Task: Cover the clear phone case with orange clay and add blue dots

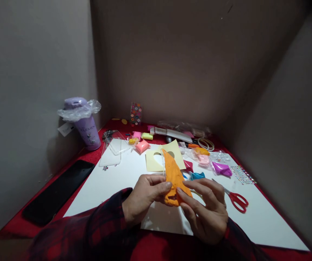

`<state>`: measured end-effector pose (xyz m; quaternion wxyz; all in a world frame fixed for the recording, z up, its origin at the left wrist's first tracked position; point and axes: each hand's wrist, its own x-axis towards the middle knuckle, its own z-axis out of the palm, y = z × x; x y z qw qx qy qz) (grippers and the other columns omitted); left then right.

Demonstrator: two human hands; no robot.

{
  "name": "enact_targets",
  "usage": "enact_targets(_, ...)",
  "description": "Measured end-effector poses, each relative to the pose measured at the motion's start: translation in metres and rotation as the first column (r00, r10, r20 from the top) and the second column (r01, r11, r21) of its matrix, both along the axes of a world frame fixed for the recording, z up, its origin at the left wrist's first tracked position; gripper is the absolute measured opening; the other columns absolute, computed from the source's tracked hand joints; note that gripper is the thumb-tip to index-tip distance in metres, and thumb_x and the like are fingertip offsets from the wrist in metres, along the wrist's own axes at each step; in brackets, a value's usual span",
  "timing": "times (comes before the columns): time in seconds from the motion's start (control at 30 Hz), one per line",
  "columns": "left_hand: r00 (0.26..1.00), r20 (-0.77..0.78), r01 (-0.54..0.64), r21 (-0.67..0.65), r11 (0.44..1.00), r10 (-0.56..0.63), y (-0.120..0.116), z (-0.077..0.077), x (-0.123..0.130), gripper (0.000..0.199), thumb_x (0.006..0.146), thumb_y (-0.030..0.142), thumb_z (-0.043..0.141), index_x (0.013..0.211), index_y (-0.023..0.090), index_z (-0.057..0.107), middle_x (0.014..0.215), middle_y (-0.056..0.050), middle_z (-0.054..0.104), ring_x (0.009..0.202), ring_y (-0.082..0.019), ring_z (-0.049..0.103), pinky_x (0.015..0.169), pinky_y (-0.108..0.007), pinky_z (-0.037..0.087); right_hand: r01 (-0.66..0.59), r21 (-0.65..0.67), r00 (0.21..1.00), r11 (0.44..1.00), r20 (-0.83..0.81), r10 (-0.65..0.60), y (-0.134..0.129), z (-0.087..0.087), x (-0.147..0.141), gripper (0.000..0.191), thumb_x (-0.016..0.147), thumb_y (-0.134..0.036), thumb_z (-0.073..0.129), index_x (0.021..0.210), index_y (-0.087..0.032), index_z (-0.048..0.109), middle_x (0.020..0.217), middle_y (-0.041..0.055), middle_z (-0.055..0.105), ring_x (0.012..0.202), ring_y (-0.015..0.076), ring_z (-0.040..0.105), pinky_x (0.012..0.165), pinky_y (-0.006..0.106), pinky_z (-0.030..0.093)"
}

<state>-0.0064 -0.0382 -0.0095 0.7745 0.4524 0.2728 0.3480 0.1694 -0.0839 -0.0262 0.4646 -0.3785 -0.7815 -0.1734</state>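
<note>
A soft-looking orange piece (175, 170), narrow at the top, is held above a white sheet (270, 217) on the red-covered desk (11, 228). The left grip (145, 195) pinches its lower left side; the right grip (208, 212) sets fingertips on its lower right. Near the bottom is a gap — the thin strip beneath could tear if the grips pull apart. Firm pressing might dent the surface, and the unsupported tip could sag.

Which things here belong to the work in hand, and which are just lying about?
Work: flat orange clay-like piece, held by left hand and right hand; probably red-handled metal scissors, glossy purple packet.
Lying about, it seems: black rectangular phone, lidded lilac plastic cup.
</note>
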Motion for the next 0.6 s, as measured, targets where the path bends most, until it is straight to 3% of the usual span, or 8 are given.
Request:
enact_targets(0.33,0.999,-0.035,0.005,-0.015,1.000,-0.006,-0.0003,-0.0027,0.0001,0.031,0.074,0.031,0.062,0.092,0.006,0.066,0.073,-0.010,0.065,0.066,-0.015,0.060,0.063,-0.025,0.045,-0.032,0.039,0.995,0.999,0.094,0.028,-0.0001,0.0027,-0.0006,0.025,0.085,-0.035,0.050,0.096,-0.021,0.069,0.100,0.0102,0.060,0.091,0.0293,0.049,0.072,0.047,0.041)
enact_targets(0.5,0.999,-0.050,0.003,-0.013,1.000,-0.004,-0.0001,-0.0018,0.0000,0.033,0.073,0.035,0.062,0.089,0.006,0.066,0.069,-0.009,0.064,0.063,-0.014,0.060,0.060,-0.023,0.045,-0.066,0.028,0.992,0.997,0.107,0.062,0.0010,0.0032,0.0003,0.026,0.085,-0.036,0.049,0.093,-0.023,0.070,0.102,0.0097,0.059,0.092,0.0295,0.047,0.073,0.048,0.041)
enact_targets(0.6,0.998,-0.066,0.001,-0.021,1.000,-0.002,-0.0003,0.0015,0.0001,0.032,0.073,0.033,0.063,0.089,0.006,0.066,0.069,-0.009,0.064,0.063,-0.014,0.060,0.060,-0.023,0.046,-0.071,-0.008,0.997,0.997,0.026,0.071,-0.0007,-0.0018,0.0058,0.026,0.085,-0.033,0.048,0.096,-0.023,0.069,0.105,0.0092,0.057,0.094,0.0298,0.047,0.074,0.049,0.041)
